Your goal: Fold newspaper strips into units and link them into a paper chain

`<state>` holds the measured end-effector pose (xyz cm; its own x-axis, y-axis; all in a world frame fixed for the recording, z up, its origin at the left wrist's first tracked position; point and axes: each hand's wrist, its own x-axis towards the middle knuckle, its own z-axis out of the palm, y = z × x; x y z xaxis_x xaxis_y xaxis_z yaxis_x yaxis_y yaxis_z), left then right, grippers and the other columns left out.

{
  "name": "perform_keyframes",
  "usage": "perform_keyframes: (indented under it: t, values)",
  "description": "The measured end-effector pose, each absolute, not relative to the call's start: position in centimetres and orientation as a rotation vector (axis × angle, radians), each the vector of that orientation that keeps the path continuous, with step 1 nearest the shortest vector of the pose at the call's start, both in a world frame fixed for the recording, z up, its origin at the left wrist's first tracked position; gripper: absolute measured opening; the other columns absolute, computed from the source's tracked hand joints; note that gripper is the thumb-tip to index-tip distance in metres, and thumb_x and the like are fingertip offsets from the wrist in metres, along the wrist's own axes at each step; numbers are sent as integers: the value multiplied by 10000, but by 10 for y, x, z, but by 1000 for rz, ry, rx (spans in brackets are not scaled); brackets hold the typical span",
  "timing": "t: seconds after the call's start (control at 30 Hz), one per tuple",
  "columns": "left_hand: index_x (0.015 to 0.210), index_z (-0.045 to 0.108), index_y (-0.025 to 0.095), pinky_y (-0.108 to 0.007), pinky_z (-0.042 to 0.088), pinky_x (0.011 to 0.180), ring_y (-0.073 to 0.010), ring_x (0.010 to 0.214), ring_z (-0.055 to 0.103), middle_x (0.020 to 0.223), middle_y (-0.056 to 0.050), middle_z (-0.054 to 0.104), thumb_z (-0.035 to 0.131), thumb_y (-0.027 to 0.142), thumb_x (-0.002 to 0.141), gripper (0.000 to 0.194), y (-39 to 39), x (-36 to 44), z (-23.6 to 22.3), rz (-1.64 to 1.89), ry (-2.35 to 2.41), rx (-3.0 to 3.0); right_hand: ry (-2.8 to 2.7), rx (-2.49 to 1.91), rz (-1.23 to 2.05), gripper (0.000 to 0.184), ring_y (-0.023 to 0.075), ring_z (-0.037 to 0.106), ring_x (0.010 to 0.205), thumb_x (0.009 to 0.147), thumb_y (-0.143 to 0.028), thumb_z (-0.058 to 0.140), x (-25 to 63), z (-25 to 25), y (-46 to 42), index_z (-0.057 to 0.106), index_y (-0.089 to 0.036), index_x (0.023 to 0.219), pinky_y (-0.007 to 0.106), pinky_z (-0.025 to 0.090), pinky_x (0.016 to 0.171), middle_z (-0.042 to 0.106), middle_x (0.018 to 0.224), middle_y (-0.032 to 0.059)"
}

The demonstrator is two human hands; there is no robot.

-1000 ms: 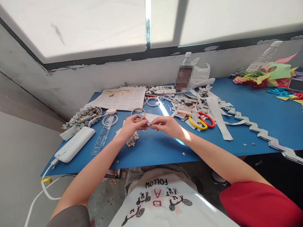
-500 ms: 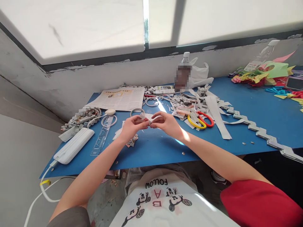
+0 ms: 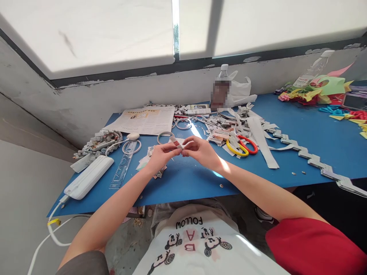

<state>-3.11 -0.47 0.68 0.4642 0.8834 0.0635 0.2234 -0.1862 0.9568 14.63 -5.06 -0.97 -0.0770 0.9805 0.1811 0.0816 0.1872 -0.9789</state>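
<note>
Paper strip (image 3: 176, 142) is pinched at its ends between left hand (image 3: 160, 155) and right hand (image 3: 202, 151); best align edges before pressing any crease firmly.

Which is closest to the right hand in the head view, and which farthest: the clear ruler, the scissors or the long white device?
1. Scissors: nearest, just to the right of the right hand.
2. Clear ruler: off to the left, beyond the left hand.
3. Long white device: farthest, left of the ruler.
</note>
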Motion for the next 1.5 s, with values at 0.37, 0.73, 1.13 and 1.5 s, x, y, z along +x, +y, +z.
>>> perform_keyframes:
  t: [0.37,0.73,1.13,1.5]
  values:
    - [914,651,174,-298,554,674,-185,744,682,794,-46,683,738,368,719,289,-9,-32,12,388,674,1366,-1277,-946,1495,278,137,606,716,772,-342,689,164,-2,-36,676,-159,982,275,520,620,662,843,51]
    - [840,697,166,-202,459,522,-121,666,605,730,-31,629,733,456,739,309,-2,-38,9,357,690,1388,-1407,-724,1597,340,102,526,606,717,-477,752,164,-1,-39,646,-178,839,241,433,546,591,695,-4]
    - [853,747,172,-244,550,570,-193,706,711,802,-91,755,753,478,699,342,-1,-41,11,401,811,1557,-1618,-786,1385,258,156,656,754,726,-369,766,176,4,-43,694,-152,845,313,582,660,666,901,59]
    - [793,764,183,-236,563,550,-185,664,709,757,-79,755,743,459,708,290,-6,-37,12,364,841,1654,-2061,-954,1014,173,144,621,782,779,-342,697,184,2,-39,680,-180,722,294,551,689,652,979,68]
